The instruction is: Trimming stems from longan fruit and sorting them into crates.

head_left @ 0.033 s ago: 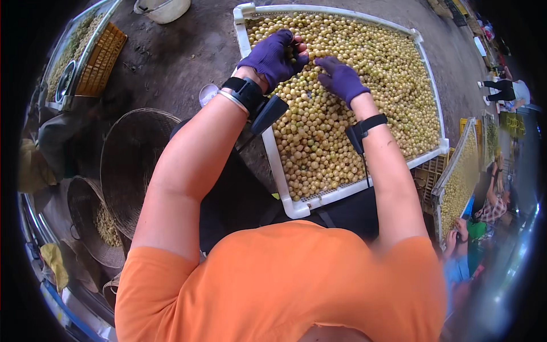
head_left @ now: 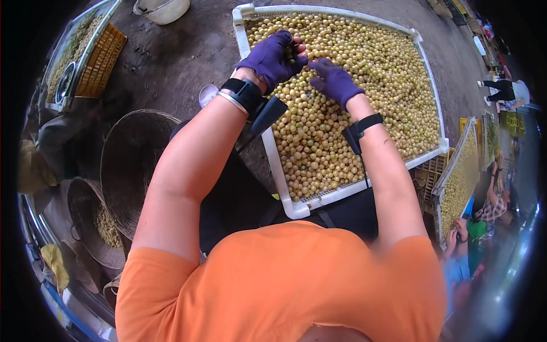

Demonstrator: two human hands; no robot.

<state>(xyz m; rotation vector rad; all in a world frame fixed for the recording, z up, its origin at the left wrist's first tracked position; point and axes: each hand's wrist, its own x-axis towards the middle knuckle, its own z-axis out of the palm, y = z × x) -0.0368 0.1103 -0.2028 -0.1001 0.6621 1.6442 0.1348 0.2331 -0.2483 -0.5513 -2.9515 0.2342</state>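
A white-framed mesh tray (head_left: 283,181) lies in front of me, spread with small round yellow-green fruits (head_left: 364,57). Over its left part hovers my left hand (head_left: 277,58), in a purple glove that leaves the fingertips bare. Its fingers are curled in, and what they hold, if anything, I cannot make out. My right hand (head_left: 337,82), also in a purple glove, is just to the right and low over the fruits. Its fingers point toward the left hand and are parted, with nothing visible in them.
At left stand a large woven basket (head_left: 137,162) and another basket (head_left: 85,228) with fruits inside. An orange crate (head_left: 101,60) supports a tray at upper left. A pale tub (head_left: 162,10) sits at the top. On the right, people work near another fruit tray (head_left: 458,182).
My right hand has shifted slightly left, closer to my left hand. My left hand has hardly moved.
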